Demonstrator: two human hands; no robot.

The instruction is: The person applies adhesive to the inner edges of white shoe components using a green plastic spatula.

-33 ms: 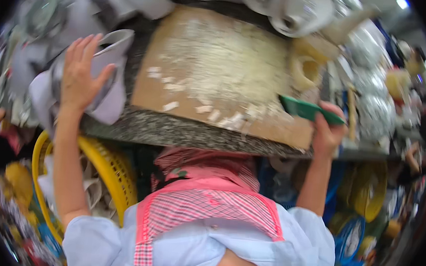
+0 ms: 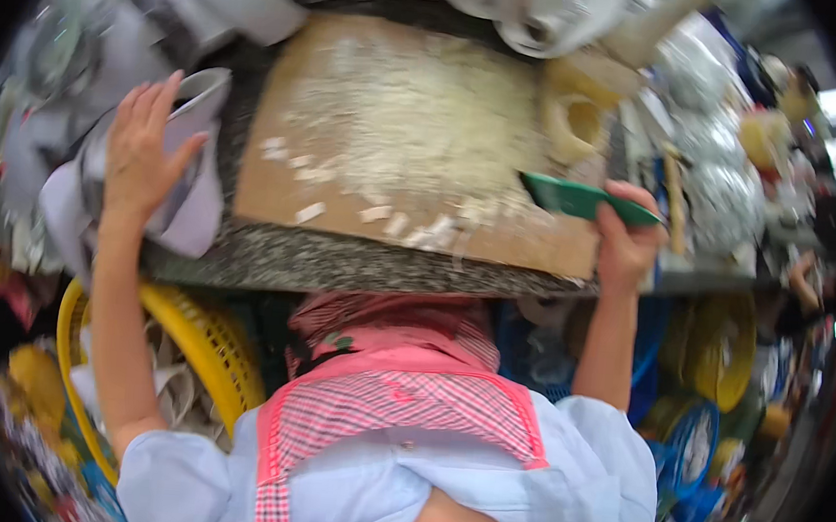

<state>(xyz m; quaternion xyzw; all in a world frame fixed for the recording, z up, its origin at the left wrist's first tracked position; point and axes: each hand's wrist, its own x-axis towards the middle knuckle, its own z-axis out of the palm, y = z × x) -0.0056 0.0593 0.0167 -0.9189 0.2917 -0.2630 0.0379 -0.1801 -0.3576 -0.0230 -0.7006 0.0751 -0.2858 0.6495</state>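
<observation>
My left hand (image 2: 139,146), fingers stretched out, rests against a pale grey, curved piece (image 2: 198,185) with an opening at its top; its exact kind is unclear. In my right hand (image 2: 628,236) is a flat green hand tool (image 2: 580,197), gripped at its right end. Its other end reaches over the right part of a brown cardboard sheet (image 2: 498,243). A pale yellow, crusty coating (image 2: 429,115) covers much of that sheet. Small white pieces (image 2: 430,233) lie scattered along the sheet's near edge. Blur hides whether the green tool touches the coating.
Beyond the sheet's right side stands a yellow-crusted container (image 2: 578,128) with a round opening. More pale grey pieces (image 2: 232,1) crowd the back and left of the dark speckled table (image 2: 310,260). Below the table, a yellow basket (image 2: 225,344) holds white pieces. Plastic-wrapped bundles (image 2: 719,182) stand at right.
The whole scene has shifted slightly left in the picture, both hands with it. My left hand stays flat and my right hand keeps its hold on the green tool.
</observation>
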